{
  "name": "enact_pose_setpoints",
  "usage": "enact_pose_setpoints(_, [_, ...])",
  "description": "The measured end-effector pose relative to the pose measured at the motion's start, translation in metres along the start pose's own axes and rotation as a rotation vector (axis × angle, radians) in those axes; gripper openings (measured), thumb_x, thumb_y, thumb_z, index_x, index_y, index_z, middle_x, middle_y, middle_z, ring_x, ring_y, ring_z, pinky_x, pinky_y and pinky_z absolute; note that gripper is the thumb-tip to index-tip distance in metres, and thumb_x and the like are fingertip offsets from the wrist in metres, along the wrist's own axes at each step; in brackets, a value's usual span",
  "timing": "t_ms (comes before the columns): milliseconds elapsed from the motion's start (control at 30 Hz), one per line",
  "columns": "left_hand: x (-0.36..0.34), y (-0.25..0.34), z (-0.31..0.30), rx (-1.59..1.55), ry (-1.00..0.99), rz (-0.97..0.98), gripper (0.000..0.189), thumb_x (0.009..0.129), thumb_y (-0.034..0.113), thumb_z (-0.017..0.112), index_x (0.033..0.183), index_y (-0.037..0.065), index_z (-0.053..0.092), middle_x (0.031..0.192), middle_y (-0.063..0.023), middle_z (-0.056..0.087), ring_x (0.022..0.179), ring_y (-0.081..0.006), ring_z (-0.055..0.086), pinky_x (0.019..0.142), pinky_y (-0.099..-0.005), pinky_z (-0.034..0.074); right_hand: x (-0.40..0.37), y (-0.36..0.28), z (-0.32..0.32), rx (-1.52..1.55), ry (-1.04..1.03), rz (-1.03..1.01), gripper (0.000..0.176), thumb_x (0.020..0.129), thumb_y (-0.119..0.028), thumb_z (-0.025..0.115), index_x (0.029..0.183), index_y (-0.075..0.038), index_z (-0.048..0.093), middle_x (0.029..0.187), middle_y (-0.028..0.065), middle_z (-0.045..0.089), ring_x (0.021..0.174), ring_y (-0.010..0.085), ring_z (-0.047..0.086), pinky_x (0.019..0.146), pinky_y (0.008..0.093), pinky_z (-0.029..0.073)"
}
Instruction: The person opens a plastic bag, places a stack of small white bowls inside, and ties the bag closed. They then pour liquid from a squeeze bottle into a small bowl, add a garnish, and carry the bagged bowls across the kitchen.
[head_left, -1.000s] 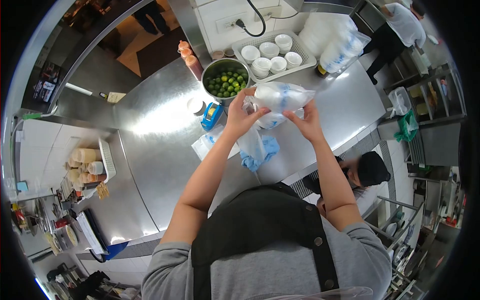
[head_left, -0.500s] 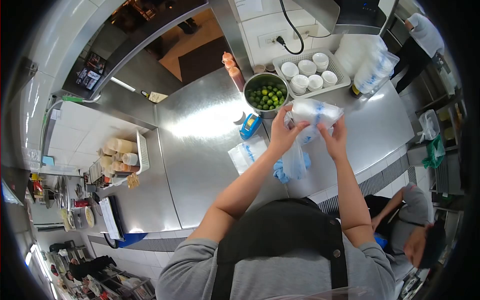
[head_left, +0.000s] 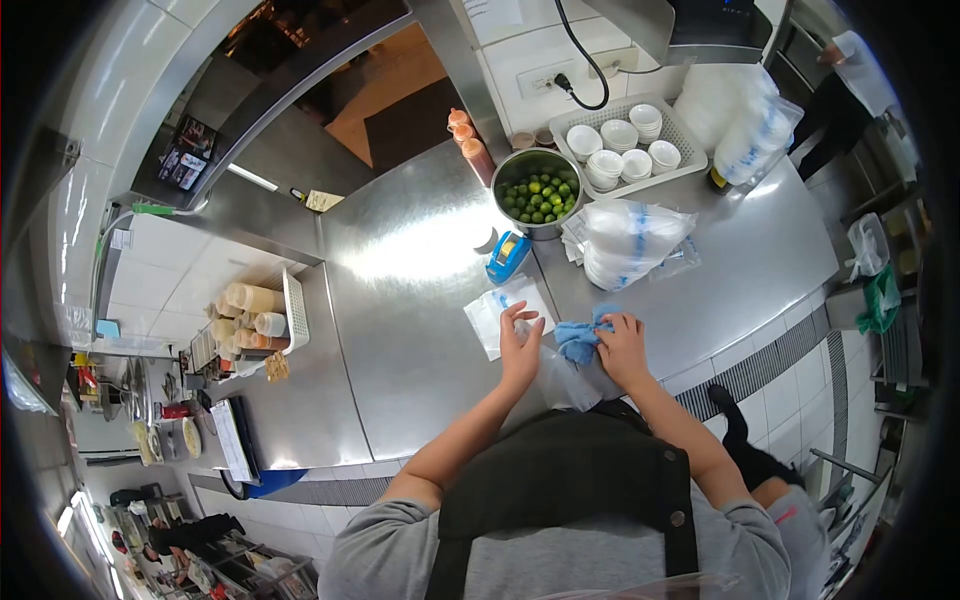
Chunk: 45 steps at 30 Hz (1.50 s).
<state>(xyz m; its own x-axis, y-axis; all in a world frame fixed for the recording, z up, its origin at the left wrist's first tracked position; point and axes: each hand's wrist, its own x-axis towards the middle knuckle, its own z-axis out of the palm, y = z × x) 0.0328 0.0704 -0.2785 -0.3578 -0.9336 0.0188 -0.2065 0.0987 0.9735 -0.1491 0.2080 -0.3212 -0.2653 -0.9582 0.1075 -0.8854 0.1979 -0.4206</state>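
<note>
My right hand (head_left: 622,347) grips a crumpled light-blue cloth (head_left: 577,341) at the front of the steel counter. Opposite it, my left hand (head_left: 521,345) has its fingers curled on the edge of a clear plastic bag (head_left: 572,382), which hangs between my forearms against the apron. Just beyond my left hand lie flat white packets (head_left: 487,321) with blue print. A blue tape dispenser (head_left: 508,257) sits past them. Farther right rests a bulging plastic-wrapped white bundle (head_left: 628,243) with blue print, untouched by either hand.
A metal pot (head_left: 538,226) of limes stands near a basket (head_left: 690,158) of small white bowls. Sauce bottles (head_left: 477,160) line the back edge. More wrapped white bundles (head_left: 752,135) lie back right. A person (head_left: 795,530) is close on my right.
My hands have let go of the wrapped white bundle, now on the counter, and come down toward me. The right has taken the blue cloth; the left has moved to the plastic bag.
</note>
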Motion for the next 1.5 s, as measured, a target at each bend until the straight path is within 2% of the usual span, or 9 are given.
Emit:
enact_pose_setpoints(167, [-0.003,0.025,-0.009,-0.23,-0.159,-0.156,0.046,0.105,0.034,0.054,0.139,0.005,0.042,0.105,-0.0104,0.064,0.075,-0.0088,0.055,0.065,-0.0238,0.044,0.03,-0.033,-0.057,0.109,-0.173,0.221,0.037,0.079,-0.015,0.076,0.113,-0.007,0.066,0.12,0.0087,0.06,0.118,0.0299,0.053,0.099,0.0474,0.04])
enact_pose_setpoints(367, [0.003,0.025,0.01,-0.489,-0.421,-0.091,0.068,0.106,0.053,0.039,0.152,0.006,0.023,0.114,-0.0136,0.06,0.069,-0.0072,0.054,0.06,-0.0239,0.044,0.062,-0.081,-0.124,0.943,-0.126,0.008,0.025,0.083,-0.015,0.073,0.104,-0.004,0.064,0.106,0.0135,0.065,0.102,0.0315,0.06,0.092,0.0419,0.045])
enact_pose_setpoints(833, [0.017,0.106,0.011,-0.464,-0.362,0.091,0.099,0.089,0.079,0.044,0.153,0.006,0.023,0.124,-0.016,0.053,0.078,-0.0145,0.059,0.064,-0.0236,0.046,0.085,-0.079,-0.15,0.746,-0.073,-0.331,0.019,0.086,-0.012,0.071,0.098,-0.001,0.06,0.092,0.0115,0.063,0.09,0.0269,0.062,0.084,0.0406,0.049])
enact_pose_setpoints(933, [0.018,0.117,0.021,-0.428,-0.324,0.173,0.094,0.093,0.073,0.048,0.153,0.004,0.024,0.126,-0.0151,0.053,0.086,-0.0163,0.06,0.074,-0.0278,0.049,0.087,-0.076,-0.167,0.874,-0.124,-0.272,0.015,0.088,-0.009,0.07,0.097,-0.002,0.061,0.093,0.0086,0.065,0.089,0.0215,0.063,0.084,0.0357,0.049])
enact_pose_setpoints(967, [0.016,0.126,0.023,-0.506,-0.32,0.155,0.073,0.097,0.047,0.064,0.147,0.002,0.035,0.128,-0.0151,0.051,0.102,-0.0195,0.06,0.087,-0.0312,0.049,0.088,-0.078,-0.178,0.957,-0.161,-0.198,0.012,0.089,-0.008,0.069,0.097,-0.003,0.061,0.093,0.0071,0.065,0.089,0.0195,0.064,0.084,0.0337,0.049])
enact_pose_setpoints(1100, [0.015,0.141,0.028,-0.296,-0.186,0.413,0.023,0.089,0.005,0.074,0.108,-0.002,0.063,0.114,-0.012,0.06,0.094,-0.0144,0.06,0.083,-0.0273,0.048,0.088,-0.067,-0.204,0.998,-0.025,-0.22,0.01,0.089,-0.005,0.069,0.098,-0.002,0.063,0.091,0.0074,0.065,0.084,0.0171,0.062,0.079,0.0302,0.049])
enact_pose_setpoints(1200, [0.01,0.156,0.021,-0.197,-0.25,0.305,0.017,0.089,0.0,0.073,0.103,-0.003,0.064,0.097,-0.0075,0.064,0.087,-0.0115,0.061,0.079,-0.0244,0.048,0.088,-0.06,-0.218,0.941,0.085,-0.25,0.018,0.087,-0.002,0.071,0.104,-0.002,0.065,0.088,0.0068,0.064,0.075,0.014,0.058,0.071,0.0276,0.047])
enact_pose_setpoints(1300, [0.004,0.182,0.025,-0.338,0.021,0.162,0.014,0.087,-0.004,0.073,0.099,-0.003,0.065,0.088,-0.004,0.064,0.082,-0.0096,0.06,0.074,-0.0229,0.047,0.086,-0.054,-0.24,0.872,0.091,-0.289,0.027,0.084,0.0,0.074,0.109,-0.002,0.066,0.085,0.0056,0.063,0.067,0.012,0.053,0.064,0.0257,0.045])
enact_pose_setpoints(1500, [0.021,0.215,0.022,-0.057,-0.17,0.548,0.013,0.083,-0.004,0.078,0.09,-0.001,0.067,0.085,-0.003,0.066,0.077,-0.0079,0.06,0.066,-0.0235,0.048,0.086,-0.043,-0.275,0.822,0.05,-0.326,0.028,0.087,-0.008,0.075,0.113,-0.004,0.069,0.08,0.0049,0.058,0.066,0.0103,0.05,0.06,0.0258,0.042])
